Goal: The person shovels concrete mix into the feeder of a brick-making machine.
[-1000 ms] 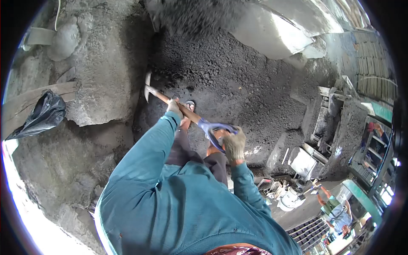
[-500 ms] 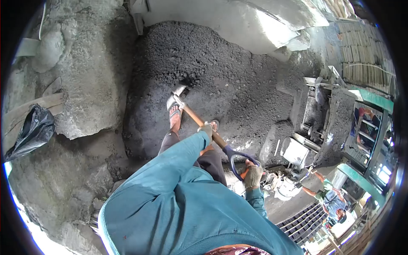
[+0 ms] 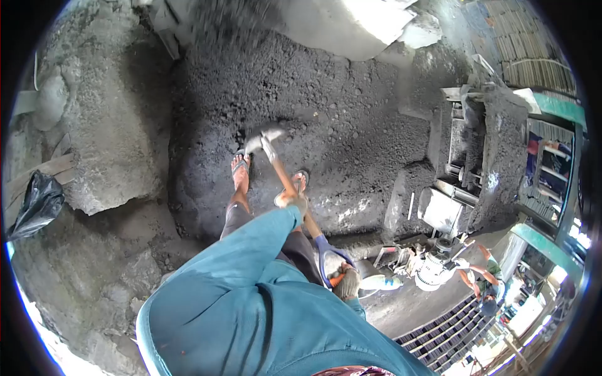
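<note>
A shovel [image 3: 283, 175] with a wooden shaft and a blue D-shaped grip [image 3: 323, 248] slants across the front of my body. My left hand [image 3: 292, 201], gloved, is wrapped round the middle of the shaft. On the D-grip, its orange crossbar partly covered, my gloved right hand [image 3: 347, 283] is closed. The metal blade [image 3: 264, 139], smeared by motion, is over the dark crumbly soil [image 3: 338, 106], just beyond my sandalled left foot [image 3: 240, 167]. Blurred dark streaks [image 3: 219, 34] cross the far left part of the soil.
Large rough blocks [image 3: 119, 125] border the soil on the left, with a black plastic bag [image 3: 39, 203] there. At right stands a soil-covered machine [image 3: 461, 150]. Another person [image 3: 486, 282] bends near a white bucket [image 3: 433, 272], beside rows of dark blocks [image 3: 445, 332].
The shovel's grip and my right hand have moved left and down, and my left hand slightly down. Dark streaks now show at the far left. The other person leans closer to the bucket.
</note>
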Demonstrator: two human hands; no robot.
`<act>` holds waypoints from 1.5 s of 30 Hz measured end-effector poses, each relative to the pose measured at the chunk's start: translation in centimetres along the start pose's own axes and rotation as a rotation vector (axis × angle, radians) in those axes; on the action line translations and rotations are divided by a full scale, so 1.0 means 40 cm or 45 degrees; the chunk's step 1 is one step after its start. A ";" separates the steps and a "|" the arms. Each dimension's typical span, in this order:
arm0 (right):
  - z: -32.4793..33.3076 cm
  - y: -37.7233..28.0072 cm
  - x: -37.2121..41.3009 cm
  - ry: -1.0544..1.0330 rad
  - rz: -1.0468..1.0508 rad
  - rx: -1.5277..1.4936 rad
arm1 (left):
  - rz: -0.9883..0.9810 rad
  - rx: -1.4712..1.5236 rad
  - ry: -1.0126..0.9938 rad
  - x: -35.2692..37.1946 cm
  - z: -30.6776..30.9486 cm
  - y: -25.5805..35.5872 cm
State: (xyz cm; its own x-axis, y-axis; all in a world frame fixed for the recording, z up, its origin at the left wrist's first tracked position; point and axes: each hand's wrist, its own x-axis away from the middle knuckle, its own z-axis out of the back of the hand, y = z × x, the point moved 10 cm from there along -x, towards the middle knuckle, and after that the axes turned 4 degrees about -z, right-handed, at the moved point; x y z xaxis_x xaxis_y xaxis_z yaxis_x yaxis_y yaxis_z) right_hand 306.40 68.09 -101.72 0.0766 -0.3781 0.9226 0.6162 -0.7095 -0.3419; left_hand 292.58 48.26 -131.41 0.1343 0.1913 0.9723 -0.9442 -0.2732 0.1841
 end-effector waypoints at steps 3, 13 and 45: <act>0.035 -0.047 -0.011 -0.041 0.064 0.038 | -0.068 0.030 0.101 0.040 0.027 -0.033; -0.308 -0.087 -0.110 -0.518 0.128 0.026 | 0.066 0.184 -0.039 -0.086 0.094 0.236; -0.104 0.228 -0.005 0.066 0.005 -0.174 | -0.189 -0.796 -0.240 -0.078 0.100 0.165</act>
State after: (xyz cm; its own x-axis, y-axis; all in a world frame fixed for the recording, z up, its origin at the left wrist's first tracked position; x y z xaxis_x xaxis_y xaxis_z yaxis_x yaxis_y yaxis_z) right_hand 308.73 59.22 -105.79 0.0358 -0.4086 0.9120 0.5036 -0.7809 -0.3696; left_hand 287.14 42.08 -132.66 0.2727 0.0016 0.9621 -0.9008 0.3516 0.2548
